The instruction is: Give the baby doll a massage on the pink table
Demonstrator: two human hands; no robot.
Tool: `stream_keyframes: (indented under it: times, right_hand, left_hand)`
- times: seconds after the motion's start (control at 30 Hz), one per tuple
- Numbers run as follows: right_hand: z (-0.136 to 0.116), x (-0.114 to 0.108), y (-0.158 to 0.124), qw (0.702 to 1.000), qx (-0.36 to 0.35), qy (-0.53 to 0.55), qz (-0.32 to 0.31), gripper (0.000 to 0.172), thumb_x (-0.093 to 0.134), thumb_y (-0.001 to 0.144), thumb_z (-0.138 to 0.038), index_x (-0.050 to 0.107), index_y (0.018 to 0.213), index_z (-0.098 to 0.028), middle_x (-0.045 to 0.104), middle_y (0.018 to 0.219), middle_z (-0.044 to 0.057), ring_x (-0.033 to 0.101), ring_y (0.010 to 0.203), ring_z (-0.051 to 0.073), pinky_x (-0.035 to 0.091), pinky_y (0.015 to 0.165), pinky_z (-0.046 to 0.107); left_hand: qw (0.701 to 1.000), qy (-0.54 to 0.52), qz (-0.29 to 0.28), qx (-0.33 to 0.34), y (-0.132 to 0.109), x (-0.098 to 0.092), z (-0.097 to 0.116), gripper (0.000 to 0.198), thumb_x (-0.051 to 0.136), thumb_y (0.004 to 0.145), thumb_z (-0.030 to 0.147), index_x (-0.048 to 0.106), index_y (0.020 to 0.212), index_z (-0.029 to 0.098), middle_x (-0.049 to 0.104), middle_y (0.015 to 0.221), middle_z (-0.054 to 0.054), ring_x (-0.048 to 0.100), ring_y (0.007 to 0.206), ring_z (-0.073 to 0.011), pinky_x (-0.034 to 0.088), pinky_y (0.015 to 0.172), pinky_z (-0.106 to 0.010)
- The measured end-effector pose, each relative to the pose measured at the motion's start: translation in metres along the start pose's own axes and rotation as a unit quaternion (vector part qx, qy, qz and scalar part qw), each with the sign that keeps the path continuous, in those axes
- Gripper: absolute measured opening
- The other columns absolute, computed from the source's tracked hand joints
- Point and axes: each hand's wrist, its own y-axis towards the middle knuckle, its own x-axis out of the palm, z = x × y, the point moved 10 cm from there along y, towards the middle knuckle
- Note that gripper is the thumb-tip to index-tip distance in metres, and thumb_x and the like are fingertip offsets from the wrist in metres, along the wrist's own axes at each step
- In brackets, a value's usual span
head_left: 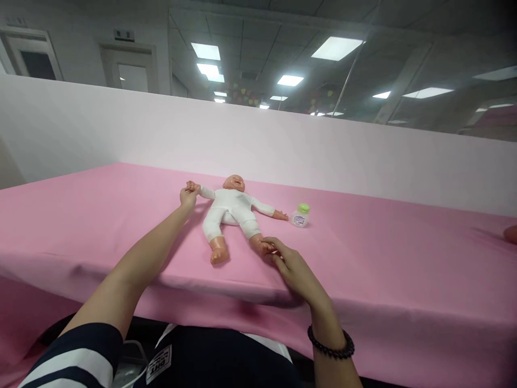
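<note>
Your left hand (pixel 188 197) reaches far out over the table (pixel 100 215). Its fingers are closed around the tiny hand at the end of the doll's (pixel 231 209) arm. That little arm sticks out to the side, and you are holding its tip.

Your right hand (pixel 291 265) lies low, close to the near edge of the table. Its fingers (pixel 271 249) are pinched narrow on the doll's foot, the one on your right side. You wear a dark bead bracelet (pixel 331 345) on that wrist.

The doll lies flat on its back, about in the middle of the table. Its head points to the far edge and its feet point to the near edge. It wears a white suit. Its arms and legs are spread out. Its other foot is bare and nobody touches it.

A small bottle (pixel 301 215) with a green cap stands upright near the doll's free hand. It is close to that hand, but I cannot tell if they touch. Both of your hands are apart from it.

A pink cloth covers the whole table. A pale wall (pixel 363 156) stands along the far edge.
</note>
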Motion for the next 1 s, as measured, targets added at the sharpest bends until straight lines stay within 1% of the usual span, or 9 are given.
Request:
stream_keyframes:
  times: [0.07,0.2,0.3,0.4,0.6,0.67,0.73,0.83,1.0]
  right_hand:
    - [-0.008,-0.003,0.013,0.999,-0.024,0.012,0.019,0.038,0.039,0.1,-0.021,0.054,0.131,-0.037,0.068,0.124,-0.003,0.065,0.109,0.019,0.049,0.092,0.034]
    - [-0.039,-0.003,0.058,0.997,-0.071,-0.005,0.029,0.039,0.041,0.099,-0.02,0.054,0.134,-0.035,0.069,0.123,-0.001,0.067,0.108,0.02,0.05,0.091,0.034]
    - [-0.057,0.0,0.083,0.995,-0.094,-0.023,0.029,0.041,0.043,0.096,-0.016,0.057,0.132,-0.03,0.068,0.127,0.003,0.065,0.115,0.023,0.051,0.092,0.035]
    - [-0.059,-0.004,0.078,0.995,-0.093,-0.022,0.03,0.043,0.043,0.097,-0.016,0.057,0.134,-0.031,0.068,0.127,0.002,0.064,0.116,0.023,0.05,0.095,0.036]
    - [-0.029,-0.003,0.012,0.998,-0.052,0.005,-0.019,0.042,0.043,0.098,-0.018,0.055,0.134,-0.035,0.069,0.125,-0.001,0.066,0.111,0.02,0.049,0.094,0.035]
    - [-0.018,-0.001,0.001,0.999,-0.03,-0.005,-0.018,0.041,0.042,0.098,-0.018,0.056,0.133,-0.035,0.069,0.126,-0.001,0.065,0.111,0.021,0.049,0.093,0.036]
    - [-0.016,-0.002,0.004,1.0,-0.028,-0.003,-0.003,0.041,0.042,0.098,-0.019,0.056,0.134,-0.034,0.068,0.127,-0.001,0.065,0.112,0.022,0.05,0.093,0.037]
    - [-0.033,-0.005,0.03,0.997,-0.07,-0.001,0.029,0.042,0.044,0.099,-0.02,0.056,0.136,-0.034,0.068,0.127,0.0,0.066,0.111,0.022,0.051,0.094,0.037]
    - [-0.059,0.0,0.094,0.992,-0.116,-0.004,0.039,0.043,0.047,0.096,-0.017,0.058,0.136,-0.028,0.069,0.127,0.004,0.064,0.116,0.023,0.05,0.099,0.038]
  left_hand:
    - [0.999,-0.009,-0.028,0.042,-0.011,0.013,0.014,0.024,0.072,0.076,0.018,0.052,0.09,0.021,0.066,0.096,-0.006,0.065,0.097,-0.0229,0.053,0.089,-0.039]
    - [0.978,0.002,-0.158,0.137,-0.048,0.053,0.046,0.027,0.079,0.07,0.022,0.065,0.093,0.022,0.071,0.099,-0.003,0.066,0.098,-0.0213,0.05,0.095,-0.037]
    - [0.964,0.018,-0.21,0.16,-0.066,0.069,0.054,0.022,0.079,0.07,0.023,0.07,0.09,0.023,0.073,0.097,-0.001,0.065,0.096,-0.0216,0.049,0.094,-0.037]
    - [0.974,0.014,-0.178,0.138,-0.056,0.061,0.048,0.024,0.077,0.07,0.023,0.066,0.091,0.022,0.072,0.099,-0.003,0.065,0.096,-0.0217,0.051,0.092,-0.037]
    - [1.0,-0.013,-0.021,0.003,-0.012,0.014,0.006,0.021,0.068,0.081,0.027,0.052,0.092,0.02,0.067,0.102,-0.01,0.065,0.097,-0.0238,0.053,0.087,-0.04]
    - [1.0,-0.01,0.003,-0.029,-0.008,0.004,-0.005,0.019,0.065,0.083,0.03,0.05,0.087,0.02,0.066,0.095,-0.01,0.065,0.091,-0.0256,0.053,0.083,-0.044]
    - [0.999,-0.008,0.016,-0.032,-0.009,0.001,-0.006,0.019,0.064,0.085,0.03,0.049,0.087,0.02,0.066,0.095,-0.01,0.065,0.092,-0.0258,0.053,0.084,-0.045]
    - [1.0,-0.01,-0.007,0.021,-0.021,0.013,0.012,0.021,0.067,0.083,0.025,0.051,0.096,0.021,0.066,0.108,-0.01,0.064,0.102,-0.0229,0.053,0.091,-0.039]
    - [0.978,0.012,-0.163,0.128,-0.057,0.059,0.051,0.023,0.074,0.074,0.018,0.063,0.095,0.022,0.071,0.102,-0.003,0.065,0.1,-0.0211,0.05,0.095,-0.036]
